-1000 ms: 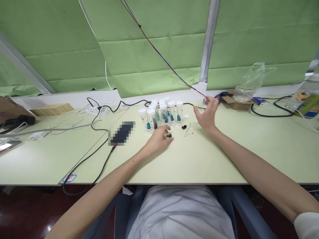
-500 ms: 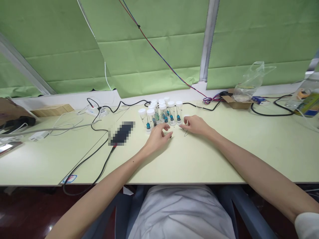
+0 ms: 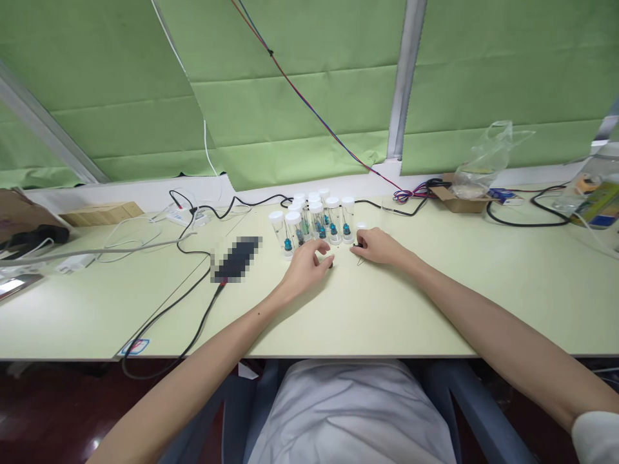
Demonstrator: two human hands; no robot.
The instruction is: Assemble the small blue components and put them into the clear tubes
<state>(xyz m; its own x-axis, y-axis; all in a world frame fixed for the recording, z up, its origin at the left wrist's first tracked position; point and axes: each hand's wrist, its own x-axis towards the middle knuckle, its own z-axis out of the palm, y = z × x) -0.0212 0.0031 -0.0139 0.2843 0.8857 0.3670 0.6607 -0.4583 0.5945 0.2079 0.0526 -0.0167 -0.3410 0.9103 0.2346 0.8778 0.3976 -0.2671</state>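
A black part (image 3: 358, 245) near the tubes (image 3: 316, 220) was apparently being picked by the right hand (image 3: 378, 246), fingers nearly closed; the left hand (image 3: 305, 263) was half-curled beside a dark knob (image 3: 331, 265). Neither grip could be told; fine pinching seemed needed.

1. Your head camera looks from above and behind your left hand (image 3: 305, 265) and right hand (image 3: 380, 246).
2. It faces forward and down: the desk (image 3: 367, 316) spreads around both hands, the green wall covering (image 3: 290, 116) rises beyond them.
3. The view is wide; your hands look small, your forearms (image 3: 483, 322) running back from them.
4. Nearest, below the hands, is your white garment (image 3: 358, 412).
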